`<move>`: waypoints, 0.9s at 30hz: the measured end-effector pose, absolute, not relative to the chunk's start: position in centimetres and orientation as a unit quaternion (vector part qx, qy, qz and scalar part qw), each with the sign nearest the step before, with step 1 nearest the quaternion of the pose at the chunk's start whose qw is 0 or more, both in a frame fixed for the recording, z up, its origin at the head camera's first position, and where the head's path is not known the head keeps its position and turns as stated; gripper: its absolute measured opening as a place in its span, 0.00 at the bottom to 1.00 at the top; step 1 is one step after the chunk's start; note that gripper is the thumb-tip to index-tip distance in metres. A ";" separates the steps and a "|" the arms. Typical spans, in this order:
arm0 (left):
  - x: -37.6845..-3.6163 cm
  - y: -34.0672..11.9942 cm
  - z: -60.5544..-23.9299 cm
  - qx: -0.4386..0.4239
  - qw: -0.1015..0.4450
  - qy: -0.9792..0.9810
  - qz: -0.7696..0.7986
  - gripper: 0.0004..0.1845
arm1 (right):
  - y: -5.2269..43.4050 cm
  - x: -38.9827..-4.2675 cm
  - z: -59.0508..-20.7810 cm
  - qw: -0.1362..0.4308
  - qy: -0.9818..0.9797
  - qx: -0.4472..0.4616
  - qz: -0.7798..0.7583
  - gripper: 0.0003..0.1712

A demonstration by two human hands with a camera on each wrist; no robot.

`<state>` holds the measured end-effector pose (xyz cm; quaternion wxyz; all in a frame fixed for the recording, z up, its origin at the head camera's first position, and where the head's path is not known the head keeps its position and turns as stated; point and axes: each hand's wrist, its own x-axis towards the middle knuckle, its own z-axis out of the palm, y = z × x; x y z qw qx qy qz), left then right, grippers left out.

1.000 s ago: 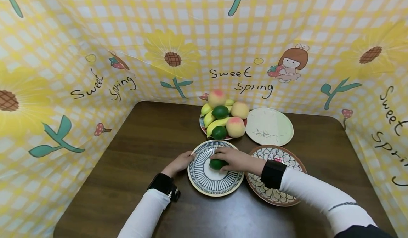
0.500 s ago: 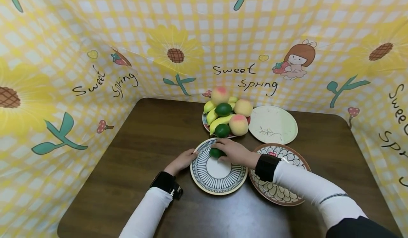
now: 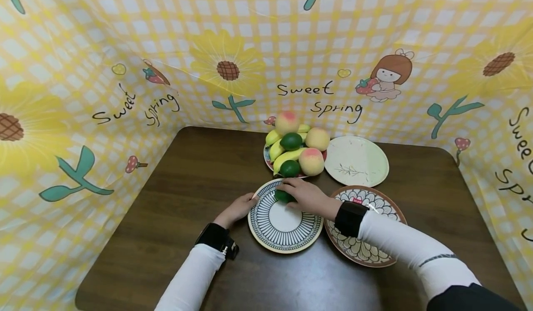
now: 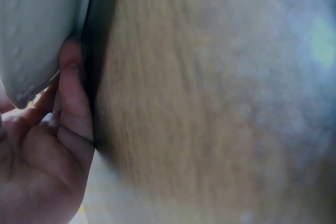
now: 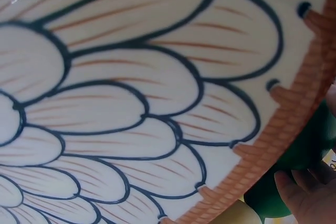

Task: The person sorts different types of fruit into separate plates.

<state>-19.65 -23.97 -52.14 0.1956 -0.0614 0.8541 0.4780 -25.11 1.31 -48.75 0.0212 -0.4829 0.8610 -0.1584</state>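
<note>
In the head view, my left hand [image 3: 236,210] holds the left rim of a round plate [image 3: 287,239] with a dark line pattern. The left wrist view shows the fingers under the rim of this plate [image 4: 37,24]. My right hand [image 3: 309,196] grips a green oval fruit [image 3: 282,195] over the plate's far part, fingers on top and thumb at the near side. At the lower right corner of the right wrist view are the right hand [image 5: 310,192] and green fruit [image 5: 268,192], partly hidden by a brown-rimmed petal-patterned plate [image 5: 131,66].
Right behind the line-patterned plate stands a plate [image 3: 265,159] heaped with bananas [image 3: 287,157], peaches [image 3: 311,162] and more green fruits [image 3: 290,168]. A pale plate [image 3: 358,158] lies to its right. The brown-rimmed plate [image 3: 366,255] sits under my right wrist. Checkered cloth [image 3: 250,15] surrounds the table.
My right hand has moved the green fruit from the middle of the line-patterned plate toward its far edge. In the last half second both hands have hardly moved. The left hand keeps its hold.
</note>
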 end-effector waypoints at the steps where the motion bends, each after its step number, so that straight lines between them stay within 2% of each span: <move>1: -19.7 -23.9 -52.0 -0.061 0.195 0.855 0.477 0.21 | 1.3 -25.1 -48.6 0.020 0.861 -0.482 -0.161 0.32; 6: -20.0 -23.9 -51.7 -0.063 0.193 0.857 0.473 0.22 | 1.4 -25.4 -48.1 0.011 0.862 -0.479 -0.167 0.30; 13: -20.1 -24.4 -51.5 -0.069 0.193 0.862 0.463 0.23 | 1.3 -26.5 -45.8 -0.052 0.871 -0.445 -0.202 0.26; 16: -20.0 -24.5 -51.7 -0.072 0.188 0.864 0.461 0.22 | 1.1 -27.7 -44.9 -0.061 0.878 -0.432 -0.195 0.28; 22: -19.4 -24.3 -52.2 -0.073 0.182 0.863 0.466 0.21 | 0.6 -29.7 -44.4 -0.034 0.876 -0.473 -0.087 0.36; 27: -19.3 -23.7 -52.2 -0.069 0.180 0.861 0.470 0.22 | 0.0 -30.2 -44.2 0.008 0.874 -0.484 -0.040 0.36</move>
